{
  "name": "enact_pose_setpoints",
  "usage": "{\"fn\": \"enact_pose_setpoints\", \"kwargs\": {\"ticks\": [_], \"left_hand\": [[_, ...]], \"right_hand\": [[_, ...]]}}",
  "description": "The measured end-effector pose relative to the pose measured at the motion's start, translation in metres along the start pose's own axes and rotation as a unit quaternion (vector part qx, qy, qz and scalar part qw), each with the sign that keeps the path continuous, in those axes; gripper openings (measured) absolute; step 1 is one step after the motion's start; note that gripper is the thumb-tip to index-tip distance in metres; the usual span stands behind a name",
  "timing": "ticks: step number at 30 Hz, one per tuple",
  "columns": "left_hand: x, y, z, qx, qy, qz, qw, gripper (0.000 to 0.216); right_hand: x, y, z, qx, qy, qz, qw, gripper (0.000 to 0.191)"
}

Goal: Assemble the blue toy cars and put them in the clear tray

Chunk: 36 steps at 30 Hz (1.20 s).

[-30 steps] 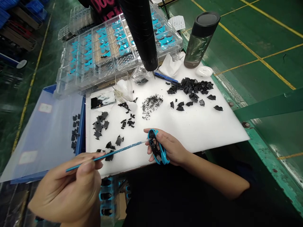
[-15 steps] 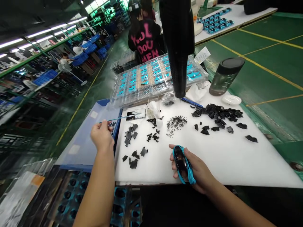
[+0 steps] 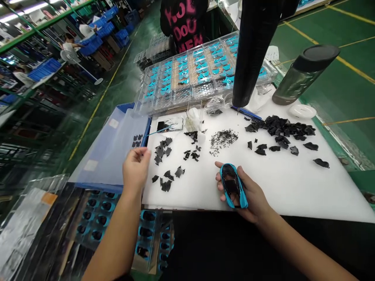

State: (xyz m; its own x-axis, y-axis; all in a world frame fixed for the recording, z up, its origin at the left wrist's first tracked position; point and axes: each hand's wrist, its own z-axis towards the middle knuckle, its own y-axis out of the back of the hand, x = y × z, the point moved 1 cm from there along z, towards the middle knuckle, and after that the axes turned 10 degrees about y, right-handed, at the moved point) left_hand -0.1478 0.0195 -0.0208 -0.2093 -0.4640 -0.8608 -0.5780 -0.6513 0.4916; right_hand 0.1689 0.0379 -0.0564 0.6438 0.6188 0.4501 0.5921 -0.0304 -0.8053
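My right hand is closed around a blue toy car body, held underside up at the near edge of the white mat. My left hand hovers at the mat's left edge with fingers loosely bent and nothing in them. A thin blue stick lies just beyond its fingertips, its tip by a small black plate with white paste. Flat black pieces lie scattered beside the left hand.
A heap of tiny black screws and a pile of black parts lie further back. Clear trays of blue parts, a dark bottle, a hanging black cylinder, a blue crate. Another person stands behind.
My left hand carried the blue stick from the car out to the left, then let it go by the paste plate. The right hand turned the car body flatter.
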Motion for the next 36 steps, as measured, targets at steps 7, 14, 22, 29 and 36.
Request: {"fn": "enact_pose_setpoints", "kwargs": {"ticks": [7,14,22,29,36], "left_hand": [[0.006,-0.017,-0.075,0.157,-0.202,0.423,0.869,0.026],[-0.003,-0.044,-0.071,0.088,-0.306,0.424,0.848,0.026],[-0.012,-0.093,-0.063,0.198,-0.393,0.439,0.783,0.022],[-0.019,-0.099,-0.049,0.237,-0.424,0.459,0.744,0.023],[-0.015,-0.095,-0.048,0.23,-0.446,0.42,0.756,0.028]], "right_hand": [[0.0,0.002,0.001,0.007,0.009,0.037,0.999,0.046],[0.0,0.002,0.0,0.022,0.003,0.055,0.998,0.047],[-0.002,0.004,0.0,0.021,-0.007,0.057,0.998,0.051],[-0.003,0.006,0.0,0.027,-0.004,0.06,0.998,0.049],[-0.004,0.006,-0.001,0.039,-0.002,0.064,0.997,0.05]]}}
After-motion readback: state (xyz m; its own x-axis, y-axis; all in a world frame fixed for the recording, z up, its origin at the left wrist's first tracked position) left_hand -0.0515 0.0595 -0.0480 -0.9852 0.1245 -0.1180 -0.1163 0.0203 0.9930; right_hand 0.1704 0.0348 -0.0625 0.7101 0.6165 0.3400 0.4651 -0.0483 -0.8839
